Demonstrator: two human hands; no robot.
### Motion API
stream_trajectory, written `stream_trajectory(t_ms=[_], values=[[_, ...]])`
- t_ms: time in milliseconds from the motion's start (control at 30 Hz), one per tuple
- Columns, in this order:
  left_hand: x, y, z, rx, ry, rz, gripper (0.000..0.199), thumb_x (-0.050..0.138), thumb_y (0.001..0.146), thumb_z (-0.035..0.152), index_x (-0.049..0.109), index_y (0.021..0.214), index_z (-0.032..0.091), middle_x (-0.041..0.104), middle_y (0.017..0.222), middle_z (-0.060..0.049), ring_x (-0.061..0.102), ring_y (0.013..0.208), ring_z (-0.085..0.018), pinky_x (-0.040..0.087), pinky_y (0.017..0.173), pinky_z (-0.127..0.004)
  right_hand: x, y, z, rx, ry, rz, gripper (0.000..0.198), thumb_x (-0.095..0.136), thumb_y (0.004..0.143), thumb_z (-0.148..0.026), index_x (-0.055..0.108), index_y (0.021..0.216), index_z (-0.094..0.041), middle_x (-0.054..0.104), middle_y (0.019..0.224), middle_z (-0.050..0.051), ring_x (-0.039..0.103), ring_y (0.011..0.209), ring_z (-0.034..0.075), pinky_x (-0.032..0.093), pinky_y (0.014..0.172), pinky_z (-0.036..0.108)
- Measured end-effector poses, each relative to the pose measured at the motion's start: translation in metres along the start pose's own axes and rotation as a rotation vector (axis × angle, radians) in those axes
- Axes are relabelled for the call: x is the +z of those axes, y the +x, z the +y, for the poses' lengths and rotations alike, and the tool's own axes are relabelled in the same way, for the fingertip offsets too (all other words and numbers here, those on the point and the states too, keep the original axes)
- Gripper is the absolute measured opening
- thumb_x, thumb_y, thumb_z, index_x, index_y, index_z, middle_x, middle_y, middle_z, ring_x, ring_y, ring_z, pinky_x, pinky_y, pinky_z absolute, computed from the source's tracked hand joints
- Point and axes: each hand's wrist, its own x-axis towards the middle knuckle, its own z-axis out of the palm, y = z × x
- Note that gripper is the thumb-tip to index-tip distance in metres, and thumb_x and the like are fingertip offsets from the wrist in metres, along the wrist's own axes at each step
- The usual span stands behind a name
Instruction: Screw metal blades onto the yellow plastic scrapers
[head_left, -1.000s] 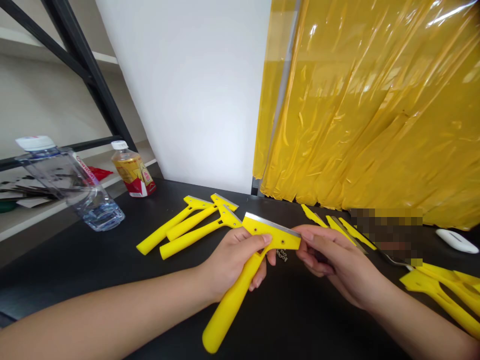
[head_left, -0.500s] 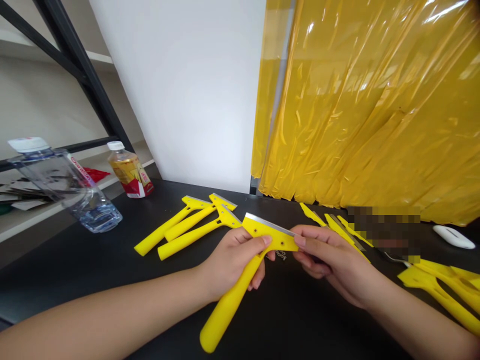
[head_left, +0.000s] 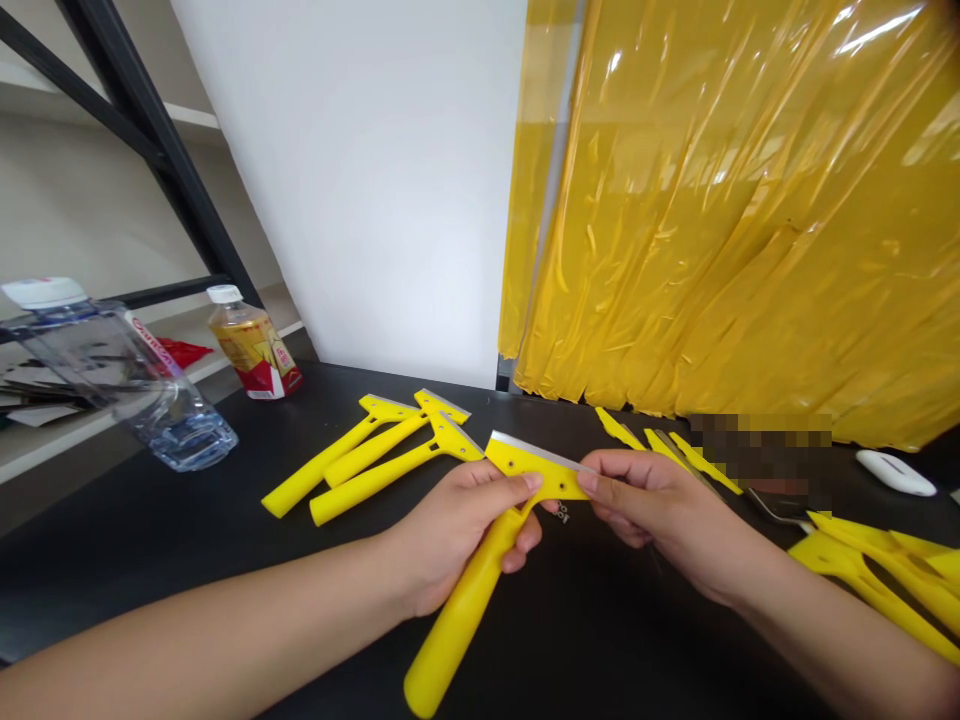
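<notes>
Yellow scraper (head_left: 474,597), held up in front of you, near the middle of the view. What are the largest things around it?

Under your forearms spreads a black tabletop (head_left: 570,630). Behind it, on the right, hangs a creased, glossy yellow plastic sheet (head_left: 720,220); left of that stands a plain white panel (head_left: 367,180).

And next in size?

On your left is a clear bottle (head_left: 142,380) with a white cap, bluish at its base. Farther back stands a bottle with a red and gold label (head_left: 259,350), also white-capped.

How are you holding the scraper?

With both hands, above the table, its handle slanting down to the left and towards you. Your left hand (head_left: 459,522) is closed around the neck, thumb flat on the face, fingers curled behind. Your right hand (head_left: 645,500) is nearly closed, thumb and forefinger pinching the right end of the head. Three other scrapers (head_left: 379,481) lie beyond your left forearm, heads crowded together; more yellow scrapers (head_left: 840,558) lie beside your right forearm.

And the smallest things?

Flat yellow strips (head_left: 709,462) lie past your right hand, with a rounded white object (head_left: 896,472) farther right. Between your hands, small metal pieces (head_left: 562,512) rest on the table, partly hidden and too small to make out.
</notes>
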Motion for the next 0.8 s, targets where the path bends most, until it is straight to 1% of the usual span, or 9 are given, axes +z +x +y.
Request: stream_trajectory(t_ms=[100, 267, 367, 433, 500, 567, 633, 733, 800], values=[[0.001, -0.001, 0.002, -0.025, -0.061, 0.013, 0.029, 0.068, 0.095, 0.040, 0.069, 0.087, 0.011, 0.053, 0.057, 0.000, 0.041, 0.045, -0.006, 0.028, 0.047, -0.020, 0.000, 0.001, -0.001, -0.022, -0.096, -0.002, 0.046, 0.072, 0.089, -0.063, 0.065, 0.082, -0.018, 0.043, 0.065, -0.005, 0.029, 0.057, 0.008, 0.018, 0.051, 0.027], [0.003, -0.002, 0.005, -0.034, -0.075, 0.025, 0.029, 0.072, 0.093, 0.037, 0.066, 0.082, 0.011, 0.050, 0.057, 0.002, 0.040, 0.046, -0.005, 0.026, 0.046, -0.019, 0.000, 0.001, 0.002, -0.097, -0.202, 0.003, 0.045, 0.065, 0.094, -0.063, 0.065, 0.084, -0.019, 0.043, 0.069, -0.005, 0.031, 0.061, 0.010, 0.021, 0.054, 0.027], [0.004, -0.003, 0.006, -0.045, -0.052, 0.021, 0.030, 0.071, 0.095, 0.037, 0.065, 0.080, 0.012, 0.050, 0.057, 0.002, 0.039, 0.046, -0.005, 0.026, 0.046, -0.019, 0.001, 0.000, 0.001, -0.116, -0.227, 0.008, 0.045, 0.062, 0.096, -0.064, 0.067, 0.086, -0.020, 0.043, 0.070, -0.004, 0.031, 0.061, 0.011, 0.022, 0.054, 0.027], [0.005, -0.003, 0.007, -0.041, -0.024, 0.023, 0.031, 0.071, 0.095, 0.038, 0.064, 0.079, 0.012, 0.049, 0.057, 0.003, 0.039, 0.046, -0.005, 0.026, 0.045, -0.019, 0.002, -0.001, -0.001, -0.115, -0.249, 0.017, 0.045, 0.061, 0.097, -0.063, 0.067, 0.086, -0.021, 0.045, 0.070, -0.004, 0.033, 0.062, 0.011, 0.026, 0.056, 0.027], [0.005, -0.003, 0.008, -0.014, -0.005, 0.058, 0.032, 0.072, 0.094, 0.040, 0.063, 0.079, 0.013, 0.048, 0.057, 0.003, 0.039, 0.046, -0.004, 0.026, 0.045, -0.019, 0.001, 0.000, -0.001, -0.121, -0.277, 0.043, 0.041, 0.062, 0.097, -0.061, 0.069, 0.089, -0.021, 0.050, 0.074, -0.003, 0.039, 0.066, 0.013, 0.031, 0.060, 0.027], [0.005, -0.002, 0.009, 0.033, -0.008, 0.123, 0.031, 0.074, 0.092, 0.039, 0.063, 0.080, 0.014, 0.052, 0.063, 0.003, 0.039, 0.047, -0.004, 0.027, 0.044, -0.018, 0.000, 0.002, 0.003, -0.159, -0.267, 0.103, 0.036, 0.064, 0.096, -0.058, 0.071, 0.096, -0.022, 0.054, 0.079, -0.001, 0.045, 0.072, 0.015, 0.036, 0.066, 0.028], [0.003, 0.000, 0.010, 0.081, -0.020, 0.186, 0.028, 0.076, 0.090, 0.038, 0.062, 0.083, 0.014, 0.056, 0.071, 0.001, 0.041, 0.049, -0.004, 0.029, 0.044, -0.018, -0.002, 0.005, 0.010, -0.244, -0.190, 0.198, 0.031, 0.064, 0.097, -0.053, 0.071, 0.102, -0.023, 0.055, 0.081, 0.001, 0.047, 0.076, 0.017, 0.039, 0.069, 0.030], [-0.001, 0.005, 0.010, 0.114, -0.033, 0.234, 0.026, 0.076, 0.089, 0.035, 0.062, 0.083, 0.014, 0.057, 0.078, 0.000, 0.043, 0.051, -0.004, 0.031, 0.043, -0.018, -0.007, 0.013, 0.022, -0.380, -0.043, 0.333, 0.026, 0.061, 0.100, -0.048, 0.070, 0.101, -0.024, 0.054, 0.081, 0.001, 0.048, 0.077, 0.018, 0.042, 0.072, 0.032], [-0.004, 0.007, 0.010, 0.114, -0.043, 0.245, 0.025, 0.075, 0.090, 0.033, 0.061, 0.083, 0.014, 0.057, 0.079, 0.000, 0.043, 0.051, -0.004, 0.030, 0.042, -0.018, -0.011, 0.016, 0.027, -0.414, -0.091, 0.413, 0.028, 0.056, 0.103, -0.049, 0.070, 0.100, -0.025, 0.058, 0.085, 0.002, 0.052, 0.080, 0.019, 0.044, 0.074, 0.033]])
